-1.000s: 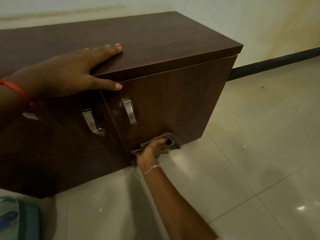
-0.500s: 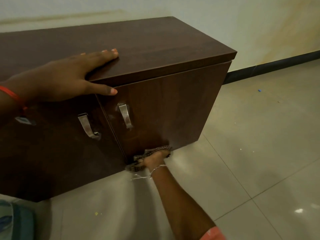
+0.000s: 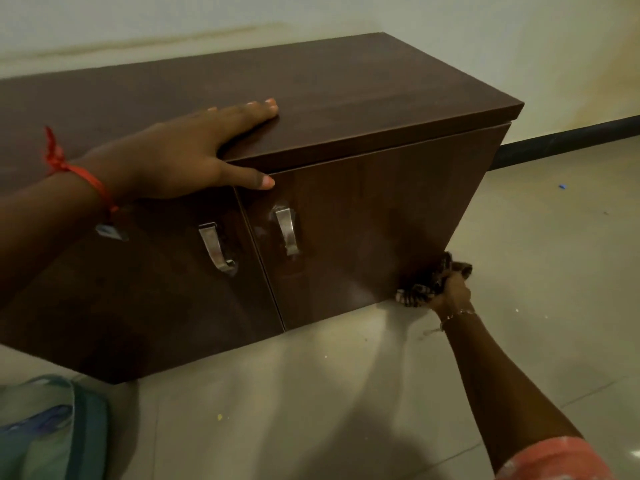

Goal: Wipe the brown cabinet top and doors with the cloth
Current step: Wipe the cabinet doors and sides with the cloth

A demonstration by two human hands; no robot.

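A low brown cabinet (image 3: 346, 98) stands on the floor against the wall, with two shut doors and metal handles (image 3: 285, 228). My left hand (image 3: 187, 157) rests flat on the top's front edge, fingers spread, thumb hanging over the right door (image 3: 374, 220). My right hand (image 3: 450, 294) grips a dark patterned cloth (image 3: 424, 289), bunched against the bottom right corner of the right door, just above the floor. Part of the cloth is hidden under my fingers.
Pale glossy floor tiles (image 3: 536, 254) spread to the right and front of the cabinet. A dark skirting strip (image 3: 568, 140) runs along the wall. A teal fabric item (image 3: 52, 427) lies at the lower left, near the cabinet's base.
My right hand has slid the cloth along the bottom of the right door, from near the door gap to its right corner. My left hand has stayed on the top.
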